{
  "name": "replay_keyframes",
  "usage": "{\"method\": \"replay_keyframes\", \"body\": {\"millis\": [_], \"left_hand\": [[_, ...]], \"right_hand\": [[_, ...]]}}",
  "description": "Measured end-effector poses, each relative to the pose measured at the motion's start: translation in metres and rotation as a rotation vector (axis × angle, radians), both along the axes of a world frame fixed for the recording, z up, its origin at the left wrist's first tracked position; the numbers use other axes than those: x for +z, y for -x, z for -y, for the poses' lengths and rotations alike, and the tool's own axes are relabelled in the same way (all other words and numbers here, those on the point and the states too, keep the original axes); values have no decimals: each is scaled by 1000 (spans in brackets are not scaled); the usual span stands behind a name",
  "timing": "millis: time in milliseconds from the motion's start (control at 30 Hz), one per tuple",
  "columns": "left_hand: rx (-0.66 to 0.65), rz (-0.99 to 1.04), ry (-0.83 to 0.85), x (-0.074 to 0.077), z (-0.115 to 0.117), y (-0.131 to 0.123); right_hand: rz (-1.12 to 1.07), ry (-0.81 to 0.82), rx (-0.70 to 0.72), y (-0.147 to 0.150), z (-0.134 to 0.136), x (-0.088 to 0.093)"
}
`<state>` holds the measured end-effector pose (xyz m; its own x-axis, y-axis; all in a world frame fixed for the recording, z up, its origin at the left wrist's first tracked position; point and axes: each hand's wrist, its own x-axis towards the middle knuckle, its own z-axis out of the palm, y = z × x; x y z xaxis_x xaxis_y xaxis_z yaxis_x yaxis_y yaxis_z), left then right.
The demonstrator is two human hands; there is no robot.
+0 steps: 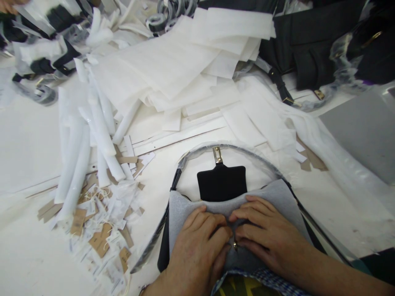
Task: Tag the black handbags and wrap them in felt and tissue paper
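Observation:
A black handbag (163,246) lies in front of me, its front covered by a grey felt sheet (182,205). Through a slit in the felt a small gold clasp (235,246) pokes out. My left hand (202,240) has its fingers curled and pressed together on the felt left of the slit. From the other side, my right hand (265,230) grips the felt along the slit, fingertips close to the clasp. Beyond the felt, the bag's black flap tab (221,183) with a gold plate (217,155) lies folded back. The wrapped shoulder strap (234,148) arches around it.
Stacked white foam sheets (173,61) spread across the table behind the bag. Left are white foam rolls (74,160) and a heap of tags (100,240). More black bags (314,41) lie at the back right, near a grey board (364,127).

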<state>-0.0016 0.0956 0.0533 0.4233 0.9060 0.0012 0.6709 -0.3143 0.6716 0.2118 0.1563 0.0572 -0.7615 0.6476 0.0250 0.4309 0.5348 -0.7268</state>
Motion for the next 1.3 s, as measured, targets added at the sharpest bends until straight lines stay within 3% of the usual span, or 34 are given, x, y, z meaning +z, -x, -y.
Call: {"method": "replay_keyframes", "body": {"millis": [233,367,633,767,900,1067,1167,1300], "left_hand": [[24,84,-88,-2,-1,2],[-22,-12,-216,-7,3,4],[-88,-18,-319,0,-7,16],[72,-195,-447,7,-14,24],[187,-327,-411,12,-21,29],[94,-245,-367,19,-28,36],[56,-177,-268,20,-31,38],[61,-238,-215,14,-35,34]], "right_hand": [[-47,-11,-5,-4,0,-3],[-12,-56,0,-1,3,-4],[68,-427,-32,-2,-13,4],[143,-533,-61,-7,-29,5],[170,-504,-72,-9,-34,6],[92,-490,-61,-16,-37,14],[54,-394,-58,-19,-38,15],[189,-327,-86,-16,-41,6]]}}
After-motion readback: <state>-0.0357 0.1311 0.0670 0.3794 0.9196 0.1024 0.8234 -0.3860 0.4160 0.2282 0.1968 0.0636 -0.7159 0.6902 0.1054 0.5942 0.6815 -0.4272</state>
